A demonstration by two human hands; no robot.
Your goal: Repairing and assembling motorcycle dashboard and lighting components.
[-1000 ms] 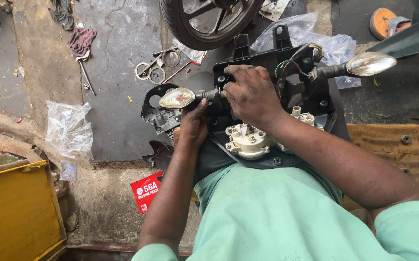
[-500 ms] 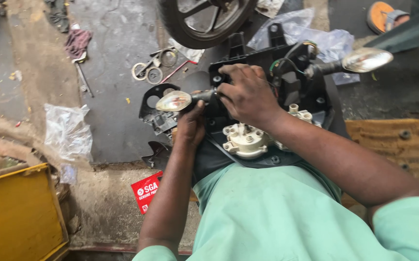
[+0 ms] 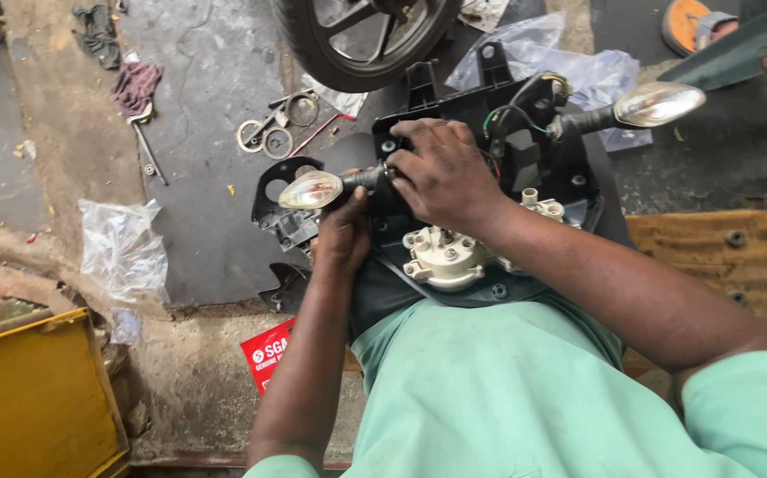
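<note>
Item: black plastic headlight housing (image 3: 525, 168), one, rear face up, propped on my lap at the centre of view. Its lower edge is hidden behind my green shirt (image 3: 525, 398); the part under my right forearm cannot be made out.

Turn-signal lamps, two. One (image 3: 310, 189) projects from the housing at 9 o'clock, clear lens, black stalk. The other (image 3: 658, 104) projects at 2 o'clock, lens fully visible.

My right hand (image 3: 444, 173): closed, fingers curled over the housing where the 9 o'clock stalk joins it. What the fingertips pinch is covered by the knuckles; I cannot tell.

My left hand (image 3: 344, 235): pressed against the housing's edge just below that stalk, thumb up beside it. The palm side is turned away, so whether it grips or only braces I cannot tell.

White bulb socket (image 3: 445, 257), one, round with lugs, at 6 o'clock of my right hand, touching the housing.

Wheel (image 3: 361, 35), one, at 12 o'clock, cut off by the top edge.

Metal rings and small parts (image 3: 277, 133), at 10 o'clock on the floor; count unclear.

Clear plastic bags, two: one (image 3: 122, 252) at 9 o'clock, one (image 3: 543, 57) at 1 o'clock, partly behind the housing.

Yellow box (image 3: 34, 398), one, at 8 o'clock, cut off.

Red packet (image 3: 268, 354), one, half hidden by my left arm.
</note>
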